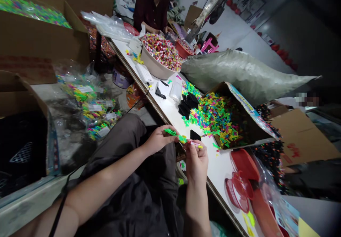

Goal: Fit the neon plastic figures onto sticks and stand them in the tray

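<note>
My left hand (160,139) pinches a bright green plastic piece (172,133) above my lap, by the table's near edge. My right hand (196,157) grips a small pink, white and yellow tube (195,144) between thumb and fingertips. The two pieces meet end to end between my hands; whether they are joined I cannot tell. Just beyond lies a small black block (195,135) on the white table (173,113). Many small green, yellow, blue and pink plastic pieces (213,113) spill out of a tipped cardboard box (245,105).
A beige basin (157,65) heaped with small coloured tubes stands farther up the table, near a seated person (150,10). Black strips (188,105) lie mid-table. Red plastic baskets (239,191) sit at lower right. Bagged pieces (90,105) and cartons (37,45) crowd the left.
</note>
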Available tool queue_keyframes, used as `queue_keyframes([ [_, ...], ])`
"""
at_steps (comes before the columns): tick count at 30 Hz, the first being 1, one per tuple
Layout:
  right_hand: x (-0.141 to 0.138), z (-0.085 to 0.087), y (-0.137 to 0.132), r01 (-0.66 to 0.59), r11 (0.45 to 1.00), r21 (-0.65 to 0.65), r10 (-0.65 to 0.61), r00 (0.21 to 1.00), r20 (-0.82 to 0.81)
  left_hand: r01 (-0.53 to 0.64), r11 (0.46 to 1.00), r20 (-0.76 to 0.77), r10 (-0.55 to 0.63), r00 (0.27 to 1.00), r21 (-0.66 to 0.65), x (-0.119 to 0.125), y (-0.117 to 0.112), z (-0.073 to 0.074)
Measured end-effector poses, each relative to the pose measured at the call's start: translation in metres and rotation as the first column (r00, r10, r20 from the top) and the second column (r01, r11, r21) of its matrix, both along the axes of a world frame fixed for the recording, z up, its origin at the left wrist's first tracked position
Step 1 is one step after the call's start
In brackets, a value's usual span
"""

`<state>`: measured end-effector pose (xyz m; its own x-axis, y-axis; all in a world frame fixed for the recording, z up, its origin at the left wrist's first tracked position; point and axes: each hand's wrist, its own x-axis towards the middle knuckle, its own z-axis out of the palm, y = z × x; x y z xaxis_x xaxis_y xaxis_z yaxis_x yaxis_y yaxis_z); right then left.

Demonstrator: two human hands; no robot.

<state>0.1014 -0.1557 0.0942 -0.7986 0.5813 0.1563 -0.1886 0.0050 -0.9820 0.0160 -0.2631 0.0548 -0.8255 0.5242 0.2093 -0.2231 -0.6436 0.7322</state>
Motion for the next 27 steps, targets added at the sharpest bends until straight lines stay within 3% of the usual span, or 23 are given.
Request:
queue_keyframes([
  [7,0.0,0.0,0.003,0.025,0.998,-0.063,-0.023,1.0,0.02,0.023,0.995,-0.189,-0.041,0.981,-0.098,0.002,-0.005,0.001],
  [12,-0.001,-0.002,0.004,0.089,0.995,-0.049,-0.086,0.994,0.071,-0.044,0.973,-0.328,-0.034,0.944,-0.226,0.0,-0.008,0.003],
  [17,-0.002,-0.004,0.004,0.085,0.996,0.013,-0.086,0.994,0.061,-0.182,0.939,-0.475,0.022,0.88,-0.292,-0.001,-0.009,0.007],
  [21,-0.001,-0.002,0.002,0.086,0.992,0.088,-0.089,0.996,0.032,-0.241,0.909,-0.586,-0.004,0.81,-0.339,0.001,-0.012,0.011],
  [27,-0.001,0.001,0.003,0.114,0.977,0.182,-0.124,0.991,0.049,-0.202,0.908,-0.599,-0.064,0.798,-0.366,0.002,-0.015,0.014],
])
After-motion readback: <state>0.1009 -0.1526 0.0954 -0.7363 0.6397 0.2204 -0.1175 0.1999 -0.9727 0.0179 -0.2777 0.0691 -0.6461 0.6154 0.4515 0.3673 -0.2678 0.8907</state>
